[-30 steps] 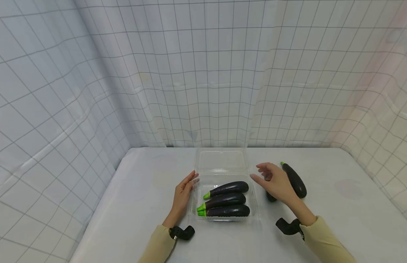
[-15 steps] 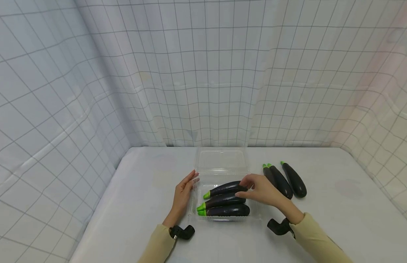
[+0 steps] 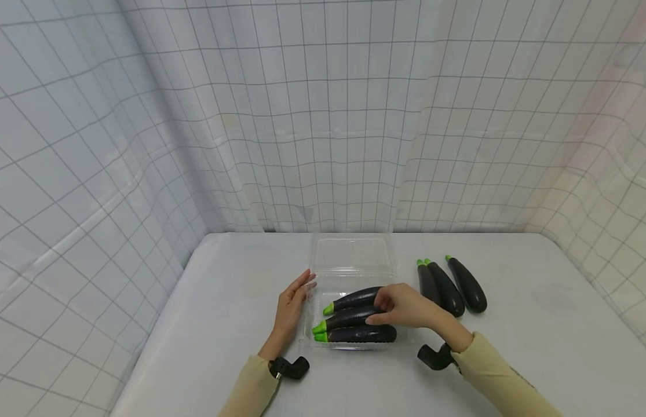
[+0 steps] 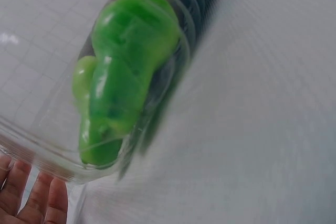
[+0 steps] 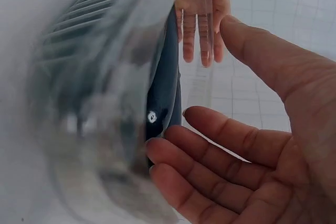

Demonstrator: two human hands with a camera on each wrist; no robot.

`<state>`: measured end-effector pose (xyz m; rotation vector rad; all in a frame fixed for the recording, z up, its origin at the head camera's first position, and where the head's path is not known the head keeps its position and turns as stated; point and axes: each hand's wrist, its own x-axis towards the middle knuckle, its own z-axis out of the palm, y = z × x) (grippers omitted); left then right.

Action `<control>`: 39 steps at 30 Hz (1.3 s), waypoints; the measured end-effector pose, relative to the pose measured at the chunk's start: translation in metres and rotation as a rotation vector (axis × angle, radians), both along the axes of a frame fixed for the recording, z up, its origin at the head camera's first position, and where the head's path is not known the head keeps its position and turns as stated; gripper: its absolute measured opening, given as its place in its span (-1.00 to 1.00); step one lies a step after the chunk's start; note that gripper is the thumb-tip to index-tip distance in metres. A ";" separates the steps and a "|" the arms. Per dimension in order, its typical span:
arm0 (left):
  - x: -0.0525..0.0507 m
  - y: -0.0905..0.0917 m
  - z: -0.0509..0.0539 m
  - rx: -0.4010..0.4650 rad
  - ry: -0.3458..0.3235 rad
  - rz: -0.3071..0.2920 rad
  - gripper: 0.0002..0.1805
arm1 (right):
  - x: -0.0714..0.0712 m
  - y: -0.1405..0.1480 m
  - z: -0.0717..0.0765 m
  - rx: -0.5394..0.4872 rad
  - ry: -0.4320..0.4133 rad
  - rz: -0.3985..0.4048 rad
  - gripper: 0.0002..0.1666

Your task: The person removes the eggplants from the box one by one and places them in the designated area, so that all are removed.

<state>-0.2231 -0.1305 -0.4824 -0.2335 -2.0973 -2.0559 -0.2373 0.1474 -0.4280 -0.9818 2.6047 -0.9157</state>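
Note:
A clear plastic clamshell box (image 3: 354,279), lid laid back, holds three dark eggplants with green stems: a far one (image 3: 354,298), a middle one (image 3: 349,317) and a near one (image 3: 361,334). My left hand (image 3: 289,310) rests along the box's left wall, fingers extended. My right hand (image 3: 406,307) is over the box's right side, hiding the blunt ends of the far and middle eggplants. In the right wrist view, its thumb stands apart from the loosely bent fingers (image 5: 210,140), which are close to an eggplant (image 5: 164,87); contact is hard to tell.
Three more eggplants lie on the white table (image 3: 223,324) right of the box: one partly behind the right hand (image 3: 428,281), one beside it (image 3: 446,289) and one farther right (image 3: 467,285). A checked curtain (image 3: 323,145) encloses the back and sides.
My right hand has moved left from beside the eggplants on the table to over the box, then slightly lower toward me. The left hand and the box have stayed put.

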 end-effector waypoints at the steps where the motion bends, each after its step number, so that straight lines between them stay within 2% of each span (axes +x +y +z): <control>1: 0.000 0.000 0.000 0.002 -0.001 -0.001 -0.57 | 0.000 0.000 0.001 0.005 0.002 0.001 -0.55; 9: 0.000 0.001 0.000 -0.003 0.003 -0.001 -0.57 | 0.003 -0.002 -0.001 0.049 -0.033 0.007 -0.55; 20: 0.000 0.000 0.001 -0.004 0.000 -0.006 -0.57 | 0.008 -0.006 -0.007 0.068 -0.066 0.065 -0.56; 27: 0.000 0.000 0.001 -0.015 -0.004 -0.004 -0.57 | 0.009 -0.008 -0.007 0.090 -0.060 0.105 -0.61; 34: 0.001 0.001 0.002 -0.039 0.016 0.000 -0.57 | 0.009 -0.009 -0.009 0.106 -0.062 0.100 -0.58; 39: 0.001 0.000 0.001 -0.025 0.011 -0.002 -0.57 | 0.008 -0.009 -0.010 0.107 -0.039 0.097 -0.59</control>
